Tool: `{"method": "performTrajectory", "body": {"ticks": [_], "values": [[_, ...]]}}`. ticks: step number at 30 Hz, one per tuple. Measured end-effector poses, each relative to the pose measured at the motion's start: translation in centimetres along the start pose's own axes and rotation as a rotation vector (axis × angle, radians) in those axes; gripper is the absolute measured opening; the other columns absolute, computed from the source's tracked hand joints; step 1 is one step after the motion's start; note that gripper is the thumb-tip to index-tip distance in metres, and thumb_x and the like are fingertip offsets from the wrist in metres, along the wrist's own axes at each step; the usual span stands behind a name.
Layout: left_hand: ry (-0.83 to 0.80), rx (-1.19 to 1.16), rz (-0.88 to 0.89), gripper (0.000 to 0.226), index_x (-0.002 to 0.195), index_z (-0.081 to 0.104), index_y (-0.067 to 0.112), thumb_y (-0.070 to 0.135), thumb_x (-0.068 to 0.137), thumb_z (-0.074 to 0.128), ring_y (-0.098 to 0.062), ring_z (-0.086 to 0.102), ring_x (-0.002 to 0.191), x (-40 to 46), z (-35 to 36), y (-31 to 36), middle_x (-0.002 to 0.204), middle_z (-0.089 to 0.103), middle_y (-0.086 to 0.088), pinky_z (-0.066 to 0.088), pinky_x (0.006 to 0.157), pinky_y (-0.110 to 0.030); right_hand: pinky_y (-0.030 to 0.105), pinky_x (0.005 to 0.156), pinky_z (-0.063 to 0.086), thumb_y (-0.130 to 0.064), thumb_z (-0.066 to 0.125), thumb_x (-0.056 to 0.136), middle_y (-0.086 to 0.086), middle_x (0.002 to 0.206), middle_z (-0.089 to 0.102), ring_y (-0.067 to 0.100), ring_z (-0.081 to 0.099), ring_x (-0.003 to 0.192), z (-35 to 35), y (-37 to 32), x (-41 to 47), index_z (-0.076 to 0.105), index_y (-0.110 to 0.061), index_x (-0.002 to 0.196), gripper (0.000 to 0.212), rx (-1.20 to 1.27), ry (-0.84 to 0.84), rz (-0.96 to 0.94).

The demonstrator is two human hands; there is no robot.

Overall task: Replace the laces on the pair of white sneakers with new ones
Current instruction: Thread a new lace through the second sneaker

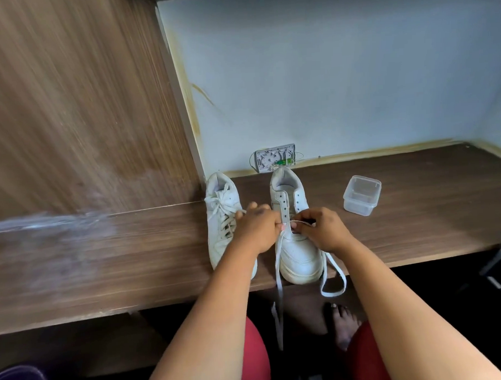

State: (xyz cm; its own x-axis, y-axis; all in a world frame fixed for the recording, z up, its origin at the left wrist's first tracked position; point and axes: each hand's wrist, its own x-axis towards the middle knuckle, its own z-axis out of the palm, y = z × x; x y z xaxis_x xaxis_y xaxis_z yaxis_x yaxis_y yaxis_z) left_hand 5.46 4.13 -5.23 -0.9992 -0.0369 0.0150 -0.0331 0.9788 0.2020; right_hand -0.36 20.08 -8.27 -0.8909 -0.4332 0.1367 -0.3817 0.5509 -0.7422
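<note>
Both hands pinch the new lace (278,263) at the lowest eyelets of the right sneaker (296,245): the left hand (256,229) at the left row, the right hand (321,229) at the right. Its two ends hang off the near edge of the desk (416,211). Lacing looks barely begun; next, even the ends and cross upward. The left sneaker (220,220), just beside, is laced. A clear plastic tub (362,195) sits to the right.

Laced sneaker (222,219) beside half-threaded sneaker (297,245), lace (279,289) dangling.
</note>
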Motion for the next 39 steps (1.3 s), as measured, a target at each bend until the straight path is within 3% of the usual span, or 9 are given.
{"method": "performTrajectory", "body": {"ticks": [4, 9, 14, 17, 20, 25, 30, 33, 39], "values": [[0.059, -0.030, -0.102, 0.016, 0.098, 0.066, 0.029, 0.037, 0.093, 0.054, -0.022, 0.038, 0.121, -1.1, -2.5, -2.7, 0.119, 0.051, 0.009, 0.031, 0.093, -0.041, 0.007, 0.069, 0.041, -0.024, 0.072, 0.085, -0.010, 0.080, 0.071, -0.001, 0.062, 0.076, 0.1, -0.1, 0.0, 0.077, -0.019, 0.090, 0.010, 0.037, 0.003, -0.005], [-0.118, 0.260, -0.779, 0.034, 0.122, 0.059, 0.024, 0.030, 0.089, 0.055, -0.025, 0.033, 0.130, -4.2, -6.7, -7.2, 0.137, 0.049, -0.001, 0.027, 0.100, -0.045, 0.000, 0.065, 0.037, -0.018, 0.072, 0.085, -0.007, 0.086, 0.067, -0.008, 0.055, 0.073, 0.1, -0.2, -0.1, 0.077, -0.012, 0.093, 0.012, -0.010, 0.021, -0.052], [0.032, 0.105, -0.126, 0.045, 0.117, 0.059, 0.030, 0.061, 0.085, 0.053, -0.025, 0.028, 0.129, -1.4, -2.4, -0.9, 0.134, 0.041, 0.001, 0.028, 0.099, -0.046, 0.000, 0.064, 0.036, -0.019, 0.072, 0.085, -0.007, 0.083, 0.065, -0.008, 0.054, 0.071, 0.2, 0.0, 0.3, 0.076, -0.012, 0.095, 0.013, -0.031, 0.013, -0.053], [0.103, 0.078, 0.044, 0.024, 0.107, 0.063, 0.026, 0.042, 0.095, 0.050, -0.023, 0.033, 0.119, -0.7, -1.2, 1.0, 0.123, 0.044, 0.001, 0.026, 0.091, -0.040, 0.000, 0.062, 0.037, -0.019, 0.071, 0.086, -0.011, 0.077, 0.064, -0.011, 0.057, 0.067, 0.1, 0.0, 0.3, 0.076, -0.011, 0.093, 0.012, -0.030, 0.000, -0.059], [0.051, 0.109, -0.114, 0.022, 0.110, 0.065, 0.025, 0.033, 0.095, 0.052, -0.025, 0.031, 0.125, -1.1, -2.2, -1.6, 0.126, 0.043, 0.002, 0.027, 0.092, -0.041, 0.001, 0.062, 0.037, -0.020, 0.068, 0.088, -0.015, 0.076, 0.062, -0.013, 0.055, 0.067, -0.1, 0.1, 0.3, 0.075, -0.012, 0.091, 0.011, -0.013, -0.016, -0.042], [-0.059, 0.240, -0.743, 0.036, 0.127, 0.056, 0.022, 0.026, 0.091, 0.053, -0.026, 0.025, 0.128, -3.6, -6.0, -7.1, 0.140, 0.038, -0.003, 0.029, 0.096, -0.041, 0.003, 0.062, 0.036, -0.021, 0.065, 0.091, -0.003, 0.084, 0.063, 0.000, 0.053, 0.072, -0.1, 0.4, 0.3, 0.073, -0.011, 0.092, 0.013, -0.069, -0.018, -0.069], [0.076, 0.072, -0.236, 0.042, 0.114, 0.062, 0.029, 0.061, 0.088, 0.050, -0.025, 0.027, 0.128, -1.1, -2.5, -1.6, 0.132, 0.041, 0.000, 0.027, 0.098, -0.044, 0.016, 0.068, 0.040, -0.020, 0.066, 0.090, 0.005, 0.090, 0.064, 0.017, 0.058, 0.082, 0.0, 0.4, 0.2, 0.073, -0.008, 0.093, 0.014, -0.094, 0.009, -0.090], [0.015, 0.051, -0.039, 0.032, 0.106, 0.062, 0.028, 0.053, 0.093, 0.048, -0.025, 0.033, 0.121, -0.5, -0.9, 1.1, 0.122, 0.043, 0.000, 0.029, 0.095, -0.044, 0.017, 0.069, 0.041, -0.019, 0.066, 0.089, 0.008, 0.090, 0.064, 0.020, 0.059, 0.082, 0.1, 0.4, 0.2, 0.072, -0.006, 0.090, 0.014, -0.091, 0.013, -0.100], [0.006, 0.030, -0.393, 0.025, 0.107, 0.065, 0.034, 0.050, 0.093, 0.050, -0.025, 0.026, 0.126, -2.2, -4.5, -5.1, 0.134, 0.040, 0.004, 0.026, 0.090, -0.040, 0.008, 0.065, 0.037, -0.022, 0.060, 0.094, 0.005, 0.088, 0.062, 0.011, 0.054, 0.076, -0.2, 0.3, 0.2, 0.070, -0.009, 0.089, 0.017, -0.091, -0.033, -0.082]]}}
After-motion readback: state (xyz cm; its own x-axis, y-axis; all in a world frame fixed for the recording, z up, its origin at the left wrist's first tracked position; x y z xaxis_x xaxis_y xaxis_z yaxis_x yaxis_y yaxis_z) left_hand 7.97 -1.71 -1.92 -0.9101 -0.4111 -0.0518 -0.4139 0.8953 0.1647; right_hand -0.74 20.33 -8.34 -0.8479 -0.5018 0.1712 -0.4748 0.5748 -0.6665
